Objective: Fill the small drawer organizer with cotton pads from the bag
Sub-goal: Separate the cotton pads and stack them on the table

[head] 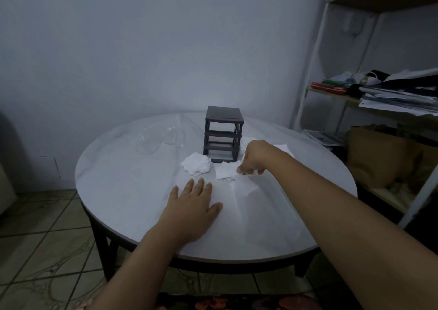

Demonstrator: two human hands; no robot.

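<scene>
A small dark grey drawer organizer (pixel 223 134) stands upright near the middle of the round table; its tiers look open at the front. A heap of white cotton pads (pixel 196 163) lies at its lower left. My right hand (pixel 253 158) reaches in front of the organizer and pinches a white pad (pixel 225 171) by its right edge. Another pad (pixel 244 186) lies flat just below it, and more white pads (pixel 282 149) lie behind my right wrist. My left hand (pixel 193 204) rests flat on the table with fingers spread. A clear plastic bag (pixel 155 136) lies crumpled at the organizer's left.
The white round table (pixel 118 191) stands on dark legs over a tiled floor. A white metal shelf (pixel 331 60) at the right holds papers, books and clothes. A brown bag (pixel 379 158) sits under the shelf. A plain wall is behind.
</scene>
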